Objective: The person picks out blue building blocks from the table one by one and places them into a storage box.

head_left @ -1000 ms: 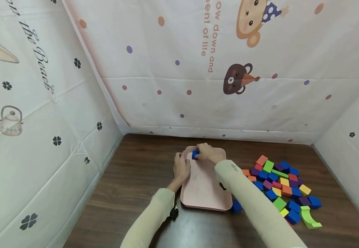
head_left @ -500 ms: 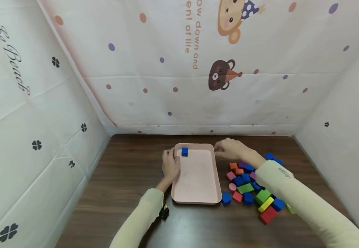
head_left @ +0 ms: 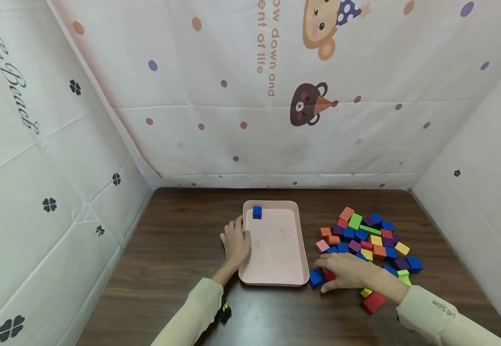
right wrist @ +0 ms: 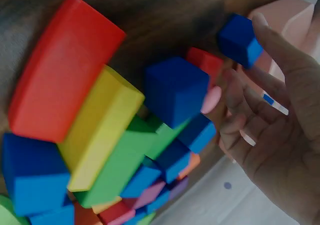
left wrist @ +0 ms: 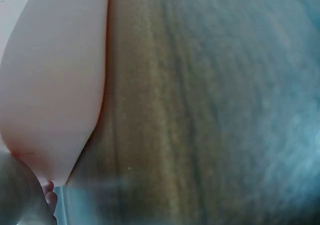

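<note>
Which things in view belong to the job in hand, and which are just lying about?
Likely in use:
pink tray, left hand at its side
blue cube inside it
second blue cube near the right hand
heap of blocks

Likely surroundings:
printed backdrop
brown table

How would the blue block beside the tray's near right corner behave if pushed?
The blue block would probably slide rather than roll, since its faces look flat and its edges square. It seems unlikely to tip easily, being roughly as wide as it is tall. Its crisp, undented shape suggests it is stiff, though its weight can't be seen.
</note>
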`<state>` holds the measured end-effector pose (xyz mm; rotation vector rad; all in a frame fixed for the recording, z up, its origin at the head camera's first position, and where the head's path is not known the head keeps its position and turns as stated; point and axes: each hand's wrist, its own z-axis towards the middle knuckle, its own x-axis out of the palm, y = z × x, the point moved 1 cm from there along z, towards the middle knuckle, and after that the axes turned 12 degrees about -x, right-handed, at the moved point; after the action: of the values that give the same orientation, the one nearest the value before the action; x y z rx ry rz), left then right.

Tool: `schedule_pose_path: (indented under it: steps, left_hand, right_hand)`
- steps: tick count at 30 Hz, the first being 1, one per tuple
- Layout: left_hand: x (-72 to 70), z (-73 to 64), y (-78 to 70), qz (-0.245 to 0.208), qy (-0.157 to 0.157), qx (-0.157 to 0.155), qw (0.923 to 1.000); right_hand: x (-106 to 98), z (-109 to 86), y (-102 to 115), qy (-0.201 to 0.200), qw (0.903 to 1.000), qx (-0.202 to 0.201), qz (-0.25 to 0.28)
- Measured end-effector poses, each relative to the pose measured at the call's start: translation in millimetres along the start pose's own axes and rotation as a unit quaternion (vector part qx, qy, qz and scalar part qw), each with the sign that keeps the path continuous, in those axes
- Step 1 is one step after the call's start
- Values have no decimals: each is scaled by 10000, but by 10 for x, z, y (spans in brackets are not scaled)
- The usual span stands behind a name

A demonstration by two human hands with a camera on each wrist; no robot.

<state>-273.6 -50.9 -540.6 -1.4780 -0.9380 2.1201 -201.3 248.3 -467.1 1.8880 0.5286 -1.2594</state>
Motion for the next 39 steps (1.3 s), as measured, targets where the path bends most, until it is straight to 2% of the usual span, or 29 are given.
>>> schedule_pose_path:
  steps: [7, 11, 16, 21, 24, 28, 31, 33, 36, 37, 39]
  left_hand:
    - [-13, -13, 10, -30, 25, 52, 10000]
    - [-16, 12, -1, -38, 89, 110, 9999]
    - [-40, 46, -13, -55, 157, 45, 9999]
    - [-67, 64, -5, -151, 136, -6, 9998]
    - [-57, 59, 16, -132, 169, -49, 9998]
    - [-24, 35, 35, -153, 215, -114, 9996]
    - [1, 15, 33, -181, 244, -110, 9995]
    - [4, 0, 23, -201, 265, -119, 9994]
    - [13, -18, 18, -172, 249, -124, 9995]
    - [12, -24, 14, -173, 244, -130, 9995]
    - [25, -22, 16, -163, 214, -100, 9996]
  right_hand:
    - [93, 50, 4, -272, 9988, -254, -328]
    - [54, 43, -19, -383, 9979, -173, -491]
    - [-53, 8, -60, -672, 9969, -88, -391]
    - [-142, -102, -48, -941, 9945, -101, -457]
    - [-139, -226, -20, -911, 9951, -44, -383]
    - [-55, -455, 7, -768, 9966, 200, 204]
    - [59, -659, 12, -570, 9926, 357, 1009]
    - [149, -793, 12, -391, 9836, 398, 1714]
    - [270, -958, 9, -136, 9606, 612, 2709]
    - [300, -998, 5, -92, 9547, 638, 2907]
    - [337, -1054, -4, -90, 9505, 604, 3047]
